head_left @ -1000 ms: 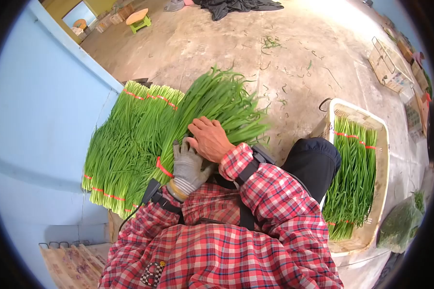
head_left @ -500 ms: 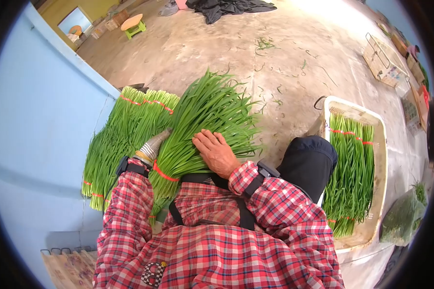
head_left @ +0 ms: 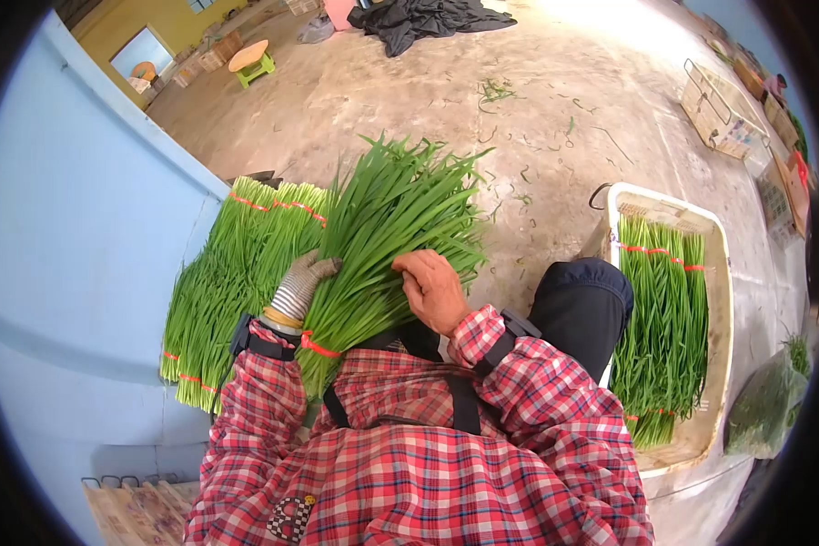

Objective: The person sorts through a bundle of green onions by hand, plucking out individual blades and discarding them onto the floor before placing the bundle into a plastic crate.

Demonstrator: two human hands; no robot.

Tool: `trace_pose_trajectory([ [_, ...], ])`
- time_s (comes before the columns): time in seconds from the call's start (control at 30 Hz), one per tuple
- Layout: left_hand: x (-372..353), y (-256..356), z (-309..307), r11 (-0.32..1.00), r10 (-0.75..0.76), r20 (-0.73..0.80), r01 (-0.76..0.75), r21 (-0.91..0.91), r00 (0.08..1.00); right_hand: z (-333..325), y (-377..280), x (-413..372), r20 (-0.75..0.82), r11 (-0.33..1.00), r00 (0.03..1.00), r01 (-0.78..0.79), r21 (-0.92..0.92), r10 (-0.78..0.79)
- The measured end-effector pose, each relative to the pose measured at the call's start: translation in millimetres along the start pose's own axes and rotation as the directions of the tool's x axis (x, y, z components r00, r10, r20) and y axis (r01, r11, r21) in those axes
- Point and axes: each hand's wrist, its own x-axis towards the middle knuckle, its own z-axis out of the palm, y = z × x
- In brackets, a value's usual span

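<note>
- The banded chive stack (head_left: 218,291) lies just left of the held bundle.
- A red-tied chive bundle (head_left: 387,227) leans on that stack, before the person's lap.
- The bare right hand (head_left: 435,289) clasps its right side.
- The gloved left hand (head_left: 305,278) curls closed on its left edge.

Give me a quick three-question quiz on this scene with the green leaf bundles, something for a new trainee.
1. True or false: the left hand wears a glove and the right hand is bare.
2. What ties the bundle between the hands, near its base? A) a red band B) blue string C) wire
3. On which side of the person's knee does the white tray of greens stand?
Key: 1 true; 2 A; 3 the right side.
</note>
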Motion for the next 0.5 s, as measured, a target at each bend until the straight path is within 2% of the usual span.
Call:
trace_pose_trajectory([
  [0.03,-6.2,4.0,5.3,0.996,0.064,0.002,-0.064,0.063,0.998,-6.6,-8.3,2.5,0.042,1.000,0.999,0.013,-0.026,-0.012],
  [0.07,-12.0,9.3,10.0,0.988,0.098,-0.003,-0.097,0.124,0.995,-9.1,-16.5,8.1,-0.001,0.991,0.993,0.115,-0.063,-0.115],
  [0.1,-14.7,10.1,11.9,0.988,0.098,-0.002,-0.097,0.123,0.995,-9.5,-23.1,10.0,0.001,0.991,0.993,0.114,-0.064,-0.114],
  [0.17,-18.3,11.7,15.9,0.958,0.170,-0.023,-0.160,0.237,0.985,-10.3,-35.2,14.2,0.082,0.983,0.987,0.148,-0.108,-0.140],
  [0.23,-25.0,13.4,22.0,0.948,0.207,-0.034,-0.192,0.256,0.978,-10.9,-44.3,19.3,0.113,0.979,0.987,0.132,-0.156,-0.115],
  [0.3,-29.4,11.2,25.9,0.933,0.246,-0.042,-0.225,0.280,0.968,-8.9,-42.5,17.9,0.379,0.927,0.909,-0.019,-0.375,0.172],
  [0.37,-31.3,6.3,26.1,0.935,0.288,-0.099,-0.257,0.245,0.953,-7.6,-38.2,7.5,0.397,0.917,0.892,-0.044,-0.398,0.215],
  [0.43,-25.3,-8.5,12.1,0.956,0.252,-0.137,-0.225,0.188,0.958,-2.5,-28.6,-11.6,0.426,0.905,0.865,-0.069,-0.421,0.264],
  [0.5,-24.7,-14.6,8.2,0.973,0.211,-0.168,-0.191,0.128,0.963,1.0,-22.6,-25.3,0.347,0.915,0.922,-0.022,-0.402,0.174],
])
